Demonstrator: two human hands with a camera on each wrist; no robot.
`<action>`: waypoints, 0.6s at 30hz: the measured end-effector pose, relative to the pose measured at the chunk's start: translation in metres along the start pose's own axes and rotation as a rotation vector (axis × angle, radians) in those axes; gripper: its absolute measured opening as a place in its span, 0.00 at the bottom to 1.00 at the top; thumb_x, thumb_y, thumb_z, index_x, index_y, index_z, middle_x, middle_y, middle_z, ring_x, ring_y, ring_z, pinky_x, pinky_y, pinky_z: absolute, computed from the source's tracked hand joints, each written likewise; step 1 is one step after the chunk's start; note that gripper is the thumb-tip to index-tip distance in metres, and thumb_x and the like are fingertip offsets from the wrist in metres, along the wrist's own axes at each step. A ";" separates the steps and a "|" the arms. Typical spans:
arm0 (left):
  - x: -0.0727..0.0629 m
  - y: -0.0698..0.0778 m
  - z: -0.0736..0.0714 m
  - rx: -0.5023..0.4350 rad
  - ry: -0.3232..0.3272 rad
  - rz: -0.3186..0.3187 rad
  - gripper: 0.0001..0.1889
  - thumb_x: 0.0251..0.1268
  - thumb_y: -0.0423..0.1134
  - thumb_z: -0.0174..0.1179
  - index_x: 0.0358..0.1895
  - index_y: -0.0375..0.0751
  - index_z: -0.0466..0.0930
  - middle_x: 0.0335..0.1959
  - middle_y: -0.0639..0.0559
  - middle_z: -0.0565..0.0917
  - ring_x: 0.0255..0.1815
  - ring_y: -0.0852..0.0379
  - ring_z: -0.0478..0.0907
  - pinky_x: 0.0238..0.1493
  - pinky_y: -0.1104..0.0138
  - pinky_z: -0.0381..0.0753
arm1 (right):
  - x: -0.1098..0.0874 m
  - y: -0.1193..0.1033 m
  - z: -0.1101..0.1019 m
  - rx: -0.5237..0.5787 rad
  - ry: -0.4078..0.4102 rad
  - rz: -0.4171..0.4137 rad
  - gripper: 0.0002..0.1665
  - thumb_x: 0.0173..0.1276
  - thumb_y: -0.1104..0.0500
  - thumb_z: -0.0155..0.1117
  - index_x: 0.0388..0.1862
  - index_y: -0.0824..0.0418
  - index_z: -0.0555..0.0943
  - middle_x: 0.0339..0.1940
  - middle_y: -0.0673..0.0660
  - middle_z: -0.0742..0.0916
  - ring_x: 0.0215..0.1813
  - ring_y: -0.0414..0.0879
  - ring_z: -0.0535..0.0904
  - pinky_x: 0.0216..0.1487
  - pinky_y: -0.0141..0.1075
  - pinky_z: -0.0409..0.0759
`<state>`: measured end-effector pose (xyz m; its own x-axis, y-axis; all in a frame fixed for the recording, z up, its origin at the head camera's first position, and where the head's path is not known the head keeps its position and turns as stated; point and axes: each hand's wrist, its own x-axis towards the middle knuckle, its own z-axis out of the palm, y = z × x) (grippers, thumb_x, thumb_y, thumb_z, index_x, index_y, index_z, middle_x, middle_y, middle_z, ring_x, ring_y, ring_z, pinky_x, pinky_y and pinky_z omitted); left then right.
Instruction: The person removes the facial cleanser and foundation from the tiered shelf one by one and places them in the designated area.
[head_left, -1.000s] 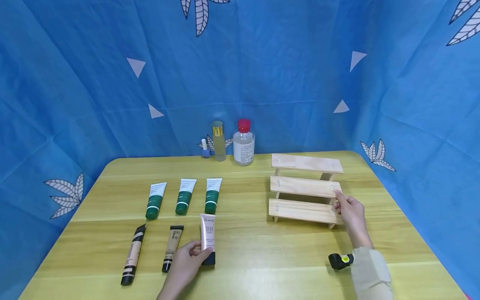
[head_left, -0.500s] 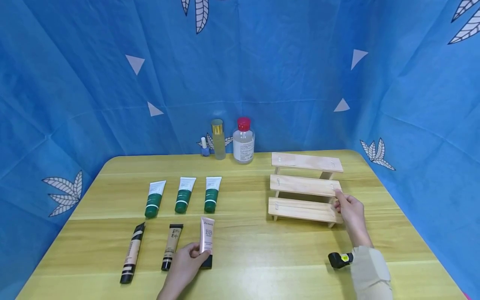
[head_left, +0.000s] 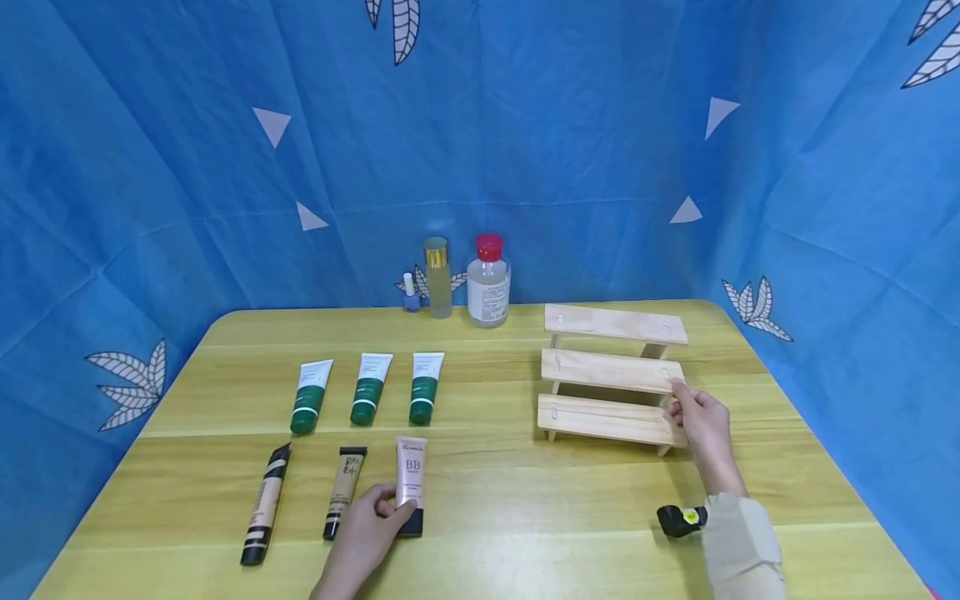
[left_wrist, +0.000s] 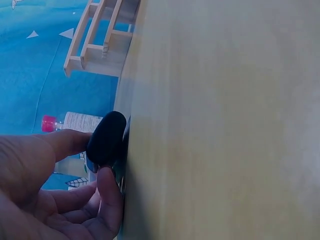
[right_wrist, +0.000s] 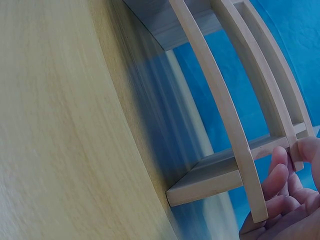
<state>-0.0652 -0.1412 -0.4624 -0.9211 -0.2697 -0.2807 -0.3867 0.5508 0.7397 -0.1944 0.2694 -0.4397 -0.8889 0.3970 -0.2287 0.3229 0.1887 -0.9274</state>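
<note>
My left hand (head_left: 367, 527) pinches the black cap end of a pink BB cream tube (head_left: 411, 481) lying on the wooden table (head_left: 510, 508). In the left wrist view the thumb and fingers (left_wrist: 75, 165) curl round the black cap (left_wrist: 106, 138). My right hand (head_left: 697, 417) grips the right end of a three-step wooden rack (head_left: 607, 375). The right wrist view shows my fingers (right_wrist: 280, 192) wrapped on the rack's side piece (right_wrist: 235, 150).
Three green-and-white tubes (head_left: 365, 396) lie in a row behind the BB tube, and two black-and-beige tubes (head_left: 303, 500) lie to its left. A nail polish (head_left: 409, 296), a gold-capped bottle (head_left: 437, 277) and a red-capped bottle (head_left: 488, 282) stand at the back edge. Blue cloth (head_left: 150, 167) surrounds the table.
The BB cream tube has swung slightly, its top end shifting left to line up straighter beside the other tubes. The right hand stays on the rack.
</note>
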 end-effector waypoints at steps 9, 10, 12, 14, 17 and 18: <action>-0.002 0.000 0.000 0.056 0.006 0.026 0.25 0.60 0.40 0.64 0.57 0.28 0.74 0.25 0.51 0.74 0.25 0.57 0.67 0.25 0.69 0.63 | 0.000 0.001 -0.001 -0.009 -0.014 0.006 0.26 0.69 0.37 0.50 0.35 0.60 0.73 0.20 0.40 0.78 0.27 0.35 0.71 0.31 0.27 0.69; -0.002 0.000 0.000 0.059 0.006 0.027 0.25 0.60 0.40 0.64 0.57 0.28 0.74 0.25 0.51 0.74 0.25 0.57 0.67 0.25 0.69 0.63 | 0.000 0.001 -0.001 -0.008 -0.017 0.008 0.26 0.69 0.37 0.51 0.35 0.59 0.73 0.20 0.40 0.78 0.27 0.35 0.71 0.31 0.27 0.69; -0.003 -0.001 0.000 0.064 0.004 0.032 0.26 0.60 0.41 0.63 0.57 0.27 0.74 0.26 0.51 0.74 0.25 0.57 0.67 0.24 0.69 0.63 | 0.000 0.001 -0.001 -0.007 -0.018 0.010 0.25 0.69 0.37 0.51 0.35 0.59 0.73 0.20 0.40 0.78 0.27 0.35 0.71 0.31 0.27 0.69; -0.002 -0.002 -0.001 0.069 0.003 0.040 0.26 0.61 0.41 0.63 0.58 0.27 0.73 0.26 0.51 0.74 0.25 0.57 0.67 0.24 0.69 0.63 | 0.000 0.001 -0.001 -0.005 -0.022 0.011 0.25 0.69 0.37 0.51 0.35 0.59 0.73 0.20 0.40 0.78 0.27 0.35 0.71 0.31 0.27 0.69; -0.002 -0.002 -0.001 0.070 0.005 0.037 0.26 0.62 0.40 0.62 0.59 0.27 0.72 0.26 0.51 0.74 0.25 0.57 0.67 0.23 0.70 0.63 | 0.001 0.000 -0.001 0.005 -0.019 0.013 0.25 0.69 0.38 0.52 0.35 0.59 0.73 0.20 0.40 0.78 0.27 0.35 0.71 0.31 0.27 0.69; -0.001 -0.001 -0.001 0.066 0.006 0.032 0.26 0.62 0.40 0.62 0.59 0.27 0.72 0.26 0.51 0.74 0.25 0.57 0.67 0.23 0.70 0.63 | 0.001 0.000 -0.001 0.006 -0.019 0.015 0.25 0.69 0.38 0.51 0.35 0.59 0.73 0.20 0.40 0.78 0.27 0.35 0.71 0.31 0.27 0.69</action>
<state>-0.0636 -0.1426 -0.4622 -0.9328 -0.2555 -0.2542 -0.3596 0.6101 0.7061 -0.1952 0.2711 -0.4391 -0.8900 0.3827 -0.2476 0.3340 0.1777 -0.9257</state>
